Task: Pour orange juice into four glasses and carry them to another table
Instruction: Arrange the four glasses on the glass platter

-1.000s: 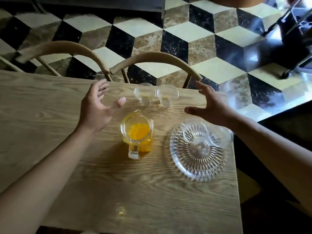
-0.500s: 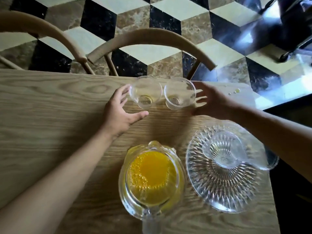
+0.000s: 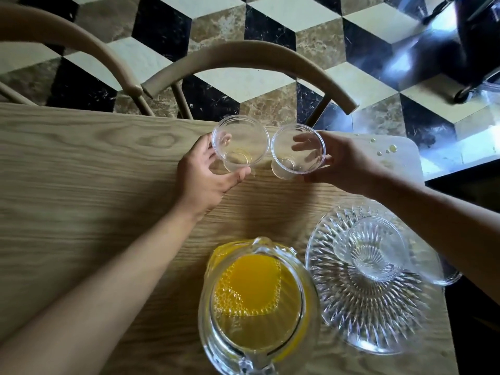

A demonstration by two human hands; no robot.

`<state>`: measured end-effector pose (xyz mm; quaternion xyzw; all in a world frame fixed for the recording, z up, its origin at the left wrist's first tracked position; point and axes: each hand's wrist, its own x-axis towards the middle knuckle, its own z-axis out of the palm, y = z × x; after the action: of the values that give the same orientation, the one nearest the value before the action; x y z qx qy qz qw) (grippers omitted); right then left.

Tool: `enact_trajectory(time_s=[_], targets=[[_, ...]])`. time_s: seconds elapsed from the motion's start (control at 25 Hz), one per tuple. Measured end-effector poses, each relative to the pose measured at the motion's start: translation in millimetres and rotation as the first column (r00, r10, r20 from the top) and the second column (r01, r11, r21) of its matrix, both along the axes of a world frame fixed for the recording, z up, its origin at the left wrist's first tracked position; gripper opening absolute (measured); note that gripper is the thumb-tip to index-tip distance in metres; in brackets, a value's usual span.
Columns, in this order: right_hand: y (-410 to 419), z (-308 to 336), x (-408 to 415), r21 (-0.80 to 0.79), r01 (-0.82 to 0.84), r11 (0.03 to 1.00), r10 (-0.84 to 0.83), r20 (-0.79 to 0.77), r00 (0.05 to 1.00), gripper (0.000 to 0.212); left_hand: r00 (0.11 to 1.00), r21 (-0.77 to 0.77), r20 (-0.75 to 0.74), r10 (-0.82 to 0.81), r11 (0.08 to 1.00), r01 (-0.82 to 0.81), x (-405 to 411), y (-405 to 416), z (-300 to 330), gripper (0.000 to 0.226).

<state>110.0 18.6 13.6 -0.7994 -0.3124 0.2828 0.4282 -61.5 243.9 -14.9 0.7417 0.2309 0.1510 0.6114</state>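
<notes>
Two clear empty glasses stand side by side near the far edge of the wooden table. My left hand grips the left glass, thumb in front and fingers behind it. My right hand grips the right glass, its fingers showing through the clear wall. A glass pitcher of orange juice stands near me, handle toward me. On the cut-glass tray to its right stands another empty glass, with one more glass partly hidden under my right forearm.
Two curved wooden chair backs stand just beyond the table's far edge. A few juice drops lie on the far right corner of the table. The floor has a black, white and brown cube pattern. A dark object sits top right.
The view has come closer and lower over the table. Both hands reached forward from open in the air and have closed around the two far glasses.
</notes>
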Motion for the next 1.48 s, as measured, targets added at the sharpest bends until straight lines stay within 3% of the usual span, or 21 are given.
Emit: enact_trajectory(time_s=[0.28,0.56,0.76,0.88,1.08,1.24,1.48], targets=[[-8.6,46.7,-5.1,0.076,0.012,0.997,-0.015,0.038,0.999,0.075,0.999,0.022,0.032,-0.013,1.000,0.012,-1.9,-1.9,58.2,0.081],[-53.1,145.5,-10.5,0.250,0.045,0.967,-0.072,0.100,0.992,0.077,0.998,0.176,0.053,-0.038,0.984,0.028,-8.1,-19.0,182.9,0.078],[-114.8,218.3,-26.4,0.296,0.031,0.955,-0.075,0.139,0.987,0.071,0.991,0.253,0.132,-0.022,0.967,-0.013,-20.0,-73.9,272.0,0.070],[-159.9,236.6,-42.7,0.324,0.041,0.945,-0.101,0.171,0.980,0.074,0.990,0.257,0.143,-0.018,0.966,-0.020,-41.9,-124.6,290.6,0.069],[-232.2,203.8,-81.1,0.329,0.091,0.940,-0.136,0.116,0.984,0.070,0.995,0.206,0.099,0.024,0.978,-0.044,-95.2,-204.9,258.4,0.072],[-272.5,147.7,-116.3,0.250,0.098,0.963,-0.131,0.120,0.984,0.077,0.995,0.116,0.019,0.102,0.988,-0.103,-126.7,-255.3,196.8,0.066],[-285.3,66.8,-160.2,0.118,0.206,0.971,-0.213,0.049,0.976,0.070,0.983,-0.014,-0.114,0.146,0.989,-0.148,-147.6,-285.5,105.5,0.064]])
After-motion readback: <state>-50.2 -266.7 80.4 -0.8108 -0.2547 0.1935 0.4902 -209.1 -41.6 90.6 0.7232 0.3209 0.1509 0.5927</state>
